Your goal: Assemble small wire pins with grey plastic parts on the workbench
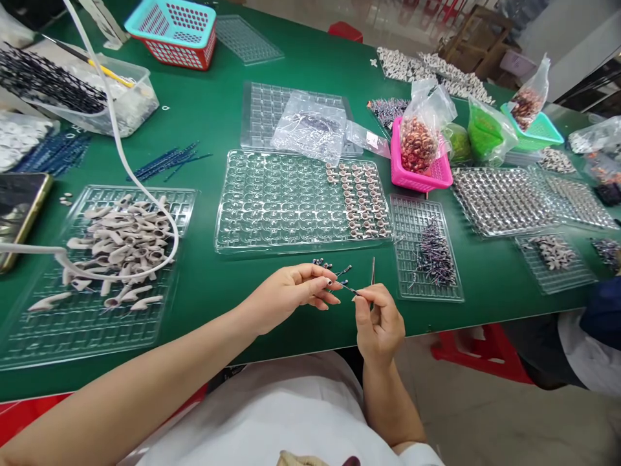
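My left hand point(291, 294) is closed in a pinch on one end of a thin dark wired piece point(347, 287). The thumb and forefinger of my right hand point(381, 323) pinch its other end. Slim metal tweezers point(373, 270) stick up from the right hand, held against the fingers. Behind my left fingertips lie several small dark wired pieces point(345, 270) on the green table, partly hidden. Just beyond both hands is a clear moulded tray point(281, 200), its right-hand columns filled with small beige-and-brown parts point(366, 200).
A white curved tube point(114, 116) arches over a heap of beige hollow parts point(129, 236) at left. A tray of dark wired pieces point(436, 255) lies right, near a pink basket point(422, 171). A phone point(19, 213) rests at the left edge. Another person's sleeve point(604, 307) shows at right.
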Action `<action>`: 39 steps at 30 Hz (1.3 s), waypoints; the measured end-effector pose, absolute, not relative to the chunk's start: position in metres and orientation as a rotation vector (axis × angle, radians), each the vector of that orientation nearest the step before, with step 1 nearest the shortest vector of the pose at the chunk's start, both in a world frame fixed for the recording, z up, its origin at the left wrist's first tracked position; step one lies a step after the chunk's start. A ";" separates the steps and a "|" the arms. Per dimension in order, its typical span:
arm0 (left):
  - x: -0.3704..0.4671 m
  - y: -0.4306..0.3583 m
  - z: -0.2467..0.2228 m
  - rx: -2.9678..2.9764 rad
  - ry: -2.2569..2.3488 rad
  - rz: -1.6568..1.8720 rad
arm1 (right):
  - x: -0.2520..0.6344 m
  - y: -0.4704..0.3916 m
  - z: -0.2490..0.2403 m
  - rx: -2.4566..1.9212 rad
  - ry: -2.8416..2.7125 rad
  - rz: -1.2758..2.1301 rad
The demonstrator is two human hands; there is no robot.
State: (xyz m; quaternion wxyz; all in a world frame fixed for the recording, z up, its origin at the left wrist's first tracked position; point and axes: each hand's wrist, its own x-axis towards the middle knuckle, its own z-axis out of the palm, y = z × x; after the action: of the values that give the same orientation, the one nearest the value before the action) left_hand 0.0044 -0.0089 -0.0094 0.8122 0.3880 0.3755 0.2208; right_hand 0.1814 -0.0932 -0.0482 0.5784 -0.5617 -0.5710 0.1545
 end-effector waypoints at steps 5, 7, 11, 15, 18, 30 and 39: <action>0.004 -0.010 -0.012 0.828 0.784 0.452 | 0.182 -0.093 -0.047 -1.330 -1.384 0.312; 0.004 -0.010 -0.012 0.817 0.780 0.449 | 0.182 -0.093 -0.047 -1.333 -1.404 0.307; 0.005 -0.010 -0.009 0.800 0.772 0.447 | 0.182 -0.093 -0.045 -1.325 -1.432 0.294; 0.005 -0.010 -0.006 0.800 0.789 0.444 | 0.180 -0.093 -0.045 -1.337 -1.441 0.277; 0.005 -0.010 -0.006 0.798 0.790 0.444 | 0.180 -0.093 -0.045 -1.332 -1.459 0.266; 0.005 -0.010 -0.007 0.798 0.774 0.442 | 0.180 -0.093 -0.046 -1.322 -1.466 0.262; 0.005 -0.011 -0.004 1.088 0.857 0.530 | 0.181 -0.093 -0.045 -1.354 -1.463 0.282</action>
State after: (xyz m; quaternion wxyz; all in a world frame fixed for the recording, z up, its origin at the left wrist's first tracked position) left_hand 0.0052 -0.0111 -0.0037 0.7374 0.4955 0.3902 0.2415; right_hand 0.1809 -0.0928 -0.0446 0.5347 -0.5684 -0.6140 0.1182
